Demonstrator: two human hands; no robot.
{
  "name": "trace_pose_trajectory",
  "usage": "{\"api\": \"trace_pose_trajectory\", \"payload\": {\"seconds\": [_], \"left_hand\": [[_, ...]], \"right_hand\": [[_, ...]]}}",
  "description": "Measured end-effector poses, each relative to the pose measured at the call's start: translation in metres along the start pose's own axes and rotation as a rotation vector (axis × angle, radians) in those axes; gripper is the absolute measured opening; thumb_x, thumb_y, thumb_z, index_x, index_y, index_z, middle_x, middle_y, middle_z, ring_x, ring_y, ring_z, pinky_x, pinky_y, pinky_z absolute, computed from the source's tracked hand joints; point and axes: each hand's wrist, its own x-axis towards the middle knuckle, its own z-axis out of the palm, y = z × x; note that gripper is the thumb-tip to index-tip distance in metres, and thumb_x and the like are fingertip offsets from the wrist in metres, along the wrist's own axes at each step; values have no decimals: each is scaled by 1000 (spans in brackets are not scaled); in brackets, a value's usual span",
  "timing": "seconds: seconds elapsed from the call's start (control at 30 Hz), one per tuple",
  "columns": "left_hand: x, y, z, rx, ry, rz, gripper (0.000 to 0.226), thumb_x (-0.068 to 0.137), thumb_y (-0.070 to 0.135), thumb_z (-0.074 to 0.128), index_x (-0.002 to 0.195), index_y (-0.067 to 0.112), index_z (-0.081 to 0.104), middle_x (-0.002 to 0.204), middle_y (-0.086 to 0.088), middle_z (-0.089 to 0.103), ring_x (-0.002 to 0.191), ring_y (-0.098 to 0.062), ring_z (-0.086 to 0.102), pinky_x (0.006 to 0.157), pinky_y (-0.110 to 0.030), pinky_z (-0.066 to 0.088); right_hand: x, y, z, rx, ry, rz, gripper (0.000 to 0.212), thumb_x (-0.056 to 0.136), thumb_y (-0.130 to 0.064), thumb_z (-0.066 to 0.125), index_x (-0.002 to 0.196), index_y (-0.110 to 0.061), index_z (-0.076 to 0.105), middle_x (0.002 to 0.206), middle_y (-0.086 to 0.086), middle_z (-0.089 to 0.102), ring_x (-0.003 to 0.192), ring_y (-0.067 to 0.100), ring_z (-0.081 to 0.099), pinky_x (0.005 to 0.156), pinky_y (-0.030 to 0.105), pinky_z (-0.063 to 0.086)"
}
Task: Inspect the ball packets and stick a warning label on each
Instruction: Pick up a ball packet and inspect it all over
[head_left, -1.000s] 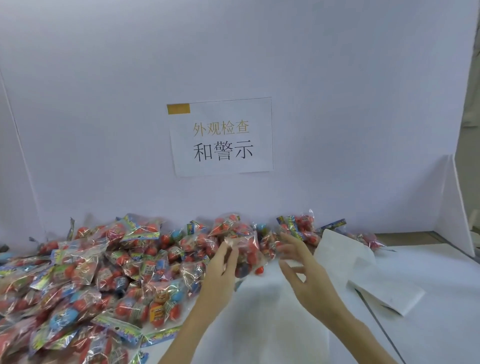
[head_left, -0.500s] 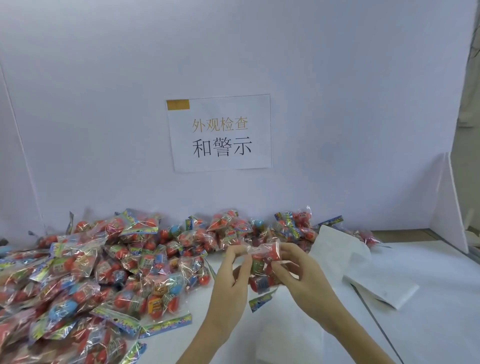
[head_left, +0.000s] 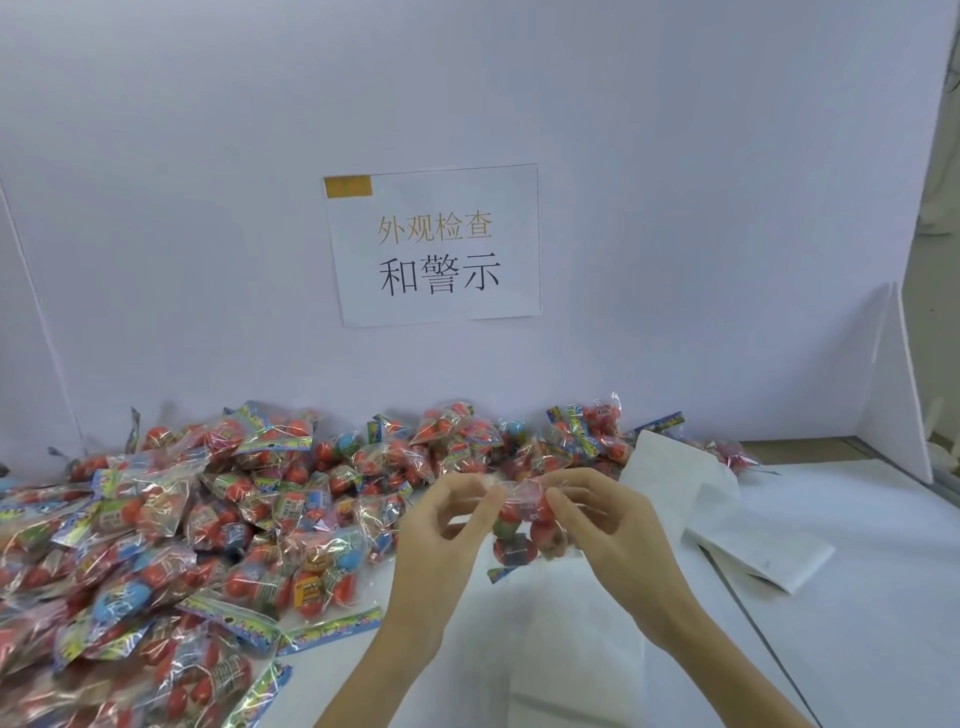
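One clear packet of red and coloured balls (head_left: 522, 530) hangs in the air over the white table, in front of me. My left hand (head_left: 441, 551) pinches its top edge on the left and my right hand (head_left: 618, 540) pinches it on the right. The packet's printed header strip dangles at the bottom. A big heap of similar ball packets (head_left: 182, 519) covers the table's left side and runs along the back wall. Folded white paper sheets (head_left: 727, 519) lie to the right of my hands; whether they carry labels is not visible.
A white backboard carries a printed paper sign (head_left: 436, 244). A white side panel (head_left: 898, 389) stands at the right. Two more packets (head_left: 732, 454) lie at the back right. The white table surface (head_left: 857, 649) stretches to the right front.
My hands lifted one packet out of the heap and drew it nearer to me. It now hangs upright between both hands, held by its top edge.
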Motion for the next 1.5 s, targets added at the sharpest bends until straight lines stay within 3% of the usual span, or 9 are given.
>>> {"api": "trace_pose_trajectory", "payload": {"seconds": [0.3,0.4,0.5,0.7,0.83,0.93,1.13,1.37,1.5], "left_hand": [[4,-3,-4,-127,-43,-123,16,100,16,67,98,25,80,103,-3,78,104,-24,72,96,-37,56],[4,-2,-3,-126,-86,-133,28,97,45,62,101,24,80,106,2,77,108,-23,70,98,-44,54],[4,-2,-2,-105,-73,-172,40,98,61,58,99,28,80,106,3,79,104,-19,73,94,-36,55],[5,-4,-8,20,-93,-97,14,93,21,77,90,35,80,88,3,78,82,-13,73,74,-16,55],[8,-3,-10,-35,-45,-95,7,88,26,80,81,24,79,79,-4,75,73,-13,66,71,-17,53],[8,-6,-6,-130,14,-145,29,83,39,77,83,10,72,80,-15,67,75,-19,60,80,-31,54],[6,-10,-8,3,-62,-76,34,91,49,64,92,15,65,78,-9,60,74,-13,55,74,-27,50],[9,-4,-24,-14,-360,-106,31,94,29,73,124,31,66,104,1,71,93,-16,67,84,-28,56],[4,-2,-11,73,-349,-120,14,98,31,72,111,30,77,102,2,78,86,-18,72,79,-26,58]], "right_hand": [[-1,-4,0,169,108,47,17,99,-15,69,100,-25,83,99,-5,81,92,13,76,75,19,58],[-1,-5,-1,128,109,38,18,98,-14,70,99,-25,83,97,-7,80,91,11,76,73,19,58],[-1,-4,0,95,94,34,18,97,-12,71,98,-26,83,96,-9,80,93,9,75,75,18,58],[-2,-2,0,94,93,78,20,100,-13,67,99,-25,83,97,-6,81,92,11,76,76,23,59],[-2,-4,-2,288,56,254,18,100,-17,67,99,-19,85,99,8,81,96,32,75,83,36,64],[-5,-7,1,416,-40,309,22,102,-20,62,106,-18,84,108,8,80,100,24,75,81,30,61],[-8,-1,11,-87,81,-6,19,102,-15,63,95,-20,79,85,-7,78,85,15,75,77,31,63],[-3,4,3,-192,47,-36,26,105,-18,59,91,-35,73,83,-14,73,79,9,68,71,23,56],[-6,3,4,-303,3,-145,26,97,-24,71,89,-48,74,84,-21,74,79,7,71,70,18,57]]}}
